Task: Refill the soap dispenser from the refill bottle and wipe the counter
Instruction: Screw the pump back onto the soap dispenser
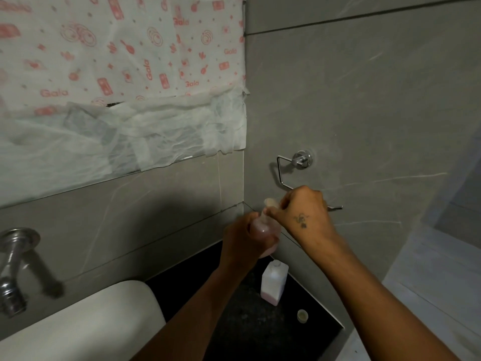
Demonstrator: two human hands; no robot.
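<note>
Dispenser point(263, 231) upright, long axis vertical, neck up, clasped in left hand point(244, 238) above counter point(247, 321). Right hand point(304, 214) pinches pump top point(270, 204) at its neck. Refill bottle point(273, 282) upright below the grip, cap point(302, 315) beside it.

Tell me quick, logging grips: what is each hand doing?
Left hand: closed around the soap dispenser body.
Right hand: fingers pinched on the dispenser's pump top.

My left hand point(243, 237) hides most of the soap dispenser point(264, 226), and my right hand point(303, 216) covers its blurred top. Down to the left of my hands, the frame edge cuts off the tap point(13, 269) and basin point(86, 324).
</note>
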